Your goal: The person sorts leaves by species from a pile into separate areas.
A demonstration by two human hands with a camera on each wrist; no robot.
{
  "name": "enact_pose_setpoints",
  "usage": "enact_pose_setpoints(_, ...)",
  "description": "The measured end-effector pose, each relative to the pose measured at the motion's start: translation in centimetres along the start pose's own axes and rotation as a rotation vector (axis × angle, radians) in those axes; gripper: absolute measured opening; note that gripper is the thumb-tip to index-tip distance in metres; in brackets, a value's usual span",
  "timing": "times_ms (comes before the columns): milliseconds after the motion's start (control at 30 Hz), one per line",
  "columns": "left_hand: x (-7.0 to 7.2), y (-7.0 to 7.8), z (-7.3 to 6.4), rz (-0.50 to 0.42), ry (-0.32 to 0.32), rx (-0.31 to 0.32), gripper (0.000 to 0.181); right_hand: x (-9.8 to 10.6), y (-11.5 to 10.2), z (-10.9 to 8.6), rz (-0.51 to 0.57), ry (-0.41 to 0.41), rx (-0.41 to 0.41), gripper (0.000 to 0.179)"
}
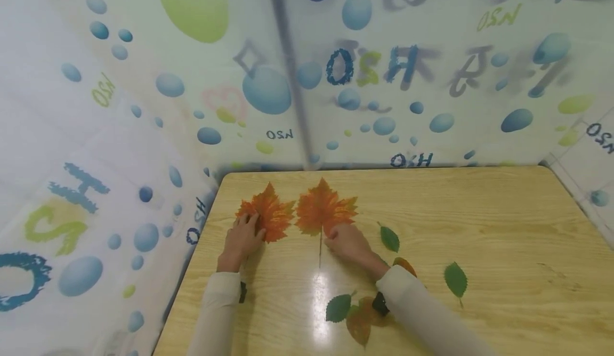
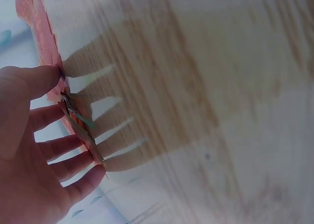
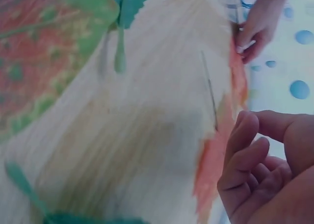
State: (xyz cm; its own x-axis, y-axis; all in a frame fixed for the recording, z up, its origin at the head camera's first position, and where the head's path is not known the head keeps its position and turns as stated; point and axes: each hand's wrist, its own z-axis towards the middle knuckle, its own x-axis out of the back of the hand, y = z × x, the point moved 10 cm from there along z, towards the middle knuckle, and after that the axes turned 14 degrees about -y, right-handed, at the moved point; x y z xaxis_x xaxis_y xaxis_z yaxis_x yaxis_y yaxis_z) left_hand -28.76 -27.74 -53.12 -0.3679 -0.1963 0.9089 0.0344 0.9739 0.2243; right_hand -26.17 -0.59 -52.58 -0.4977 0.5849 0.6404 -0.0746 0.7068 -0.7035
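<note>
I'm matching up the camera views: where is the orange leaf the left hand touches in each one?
Head: orange leaf, left of centre.
Left wrist: orange leaf, reddish, left side, at the fingertips.
Right wrist: orange leaf, upper right.
Shared landmark: left hand, touching it.

A light wood-grained table [image 1: 508, 212] carries two orange maple leaves [image 1: 322, 204], several green leaves [image 1: 455, 280] and some reddish-brown leaves [image 1: 358, 325].

Mirrored "H2O" lettering [image 1: 369, 68] on backdrop [image 1: 326, 32]
</note>
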Motion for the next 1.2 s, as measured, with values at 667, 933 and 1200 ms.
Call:
enact_pose_setpoints(667,0.1,-0.1,-0.4,0.002,0.018,-0.01,0.057,7.3,3.8,-6.4,0.095,0.012,0.022,0.014)
enact_pose_setpoints(933,0.1,0.1,-0.3,0.004,0.016,-0.014,0.058,10.1,8.4,-9.6,-0.017,0.074,-0.039,0.024)
enact_pose_setpoints(1200,0.3,0.3,-0.3,0.014,0.025,-0.017,0.057,11.7,13.0,-13.2,-0.107,0.068,-0.159,0.034)
